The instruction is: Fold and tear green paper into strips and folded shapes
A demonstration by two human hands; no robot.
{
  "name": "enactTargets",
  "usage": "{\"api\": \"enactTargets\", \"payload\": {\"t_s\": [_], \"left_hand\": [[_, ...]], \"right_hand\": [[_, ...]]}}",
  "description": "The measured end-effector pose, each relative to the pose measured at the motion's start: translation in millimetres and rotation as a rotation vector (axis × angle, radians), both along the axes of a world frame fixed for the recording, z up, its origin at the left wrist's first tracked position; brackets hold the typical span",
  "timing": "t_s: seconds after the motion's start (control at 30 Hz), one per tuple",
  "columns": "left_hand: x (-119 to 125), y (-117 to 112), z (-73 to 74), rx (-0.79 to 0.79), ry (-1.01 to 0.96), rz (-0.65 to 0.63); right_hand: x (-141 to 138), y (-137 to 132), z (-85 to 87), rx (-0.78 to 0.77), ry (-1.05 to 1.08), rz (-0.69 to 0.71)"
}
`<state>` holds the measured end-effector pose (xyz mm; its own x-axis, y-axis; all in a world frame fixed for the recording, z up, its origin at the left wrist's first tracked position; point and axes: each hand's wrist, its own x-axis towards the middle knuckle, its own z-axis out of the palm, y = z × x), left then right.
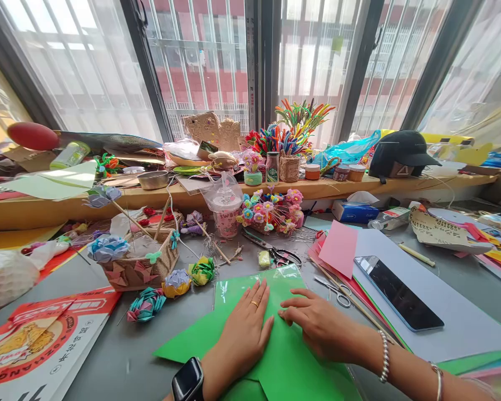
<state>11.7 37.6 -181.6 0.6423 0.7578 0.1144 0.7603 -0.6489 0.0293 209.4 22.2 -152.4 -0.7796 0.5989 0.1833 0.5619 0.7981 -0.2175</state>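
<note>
A large sheet of green paper, folded so that a pointed corner sticks out to the left, lies on the table in front of me. My left hand rests flat on it with the fingers stretched out; a ring and a watch are on that side. My right hand touches the same paper just to the right, its fingers bent and slightly apart, nothing visibly held in them. Clear plastic shows at the paper's far edge. Small silver scissors and a thin wooden stick lie beside my right hand.
Black scissors lie beyond the paper. Folded paper flowers and a cardboard basket stand left. At right a phone rests on stacked coloured sheets. A lidded cup stands before the crowded wooden ledge.
</note>
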Motion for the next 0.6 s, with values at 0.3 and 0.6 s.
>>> {"api": "enactTargets", "payload": {"t_s": [0.3,0.6], "left_hand": [[0.3,0.2,-0.4,0.002,-0.038,0.011],[-0.7,-0.4,0.2,0.001,-0.035,0.007]], "right_hand": [[10.4,-15.9,-2.2,-0.047,0.072,0.000],[21.0,-37.2,4.0,-0.053,0.100,0.015]]}}
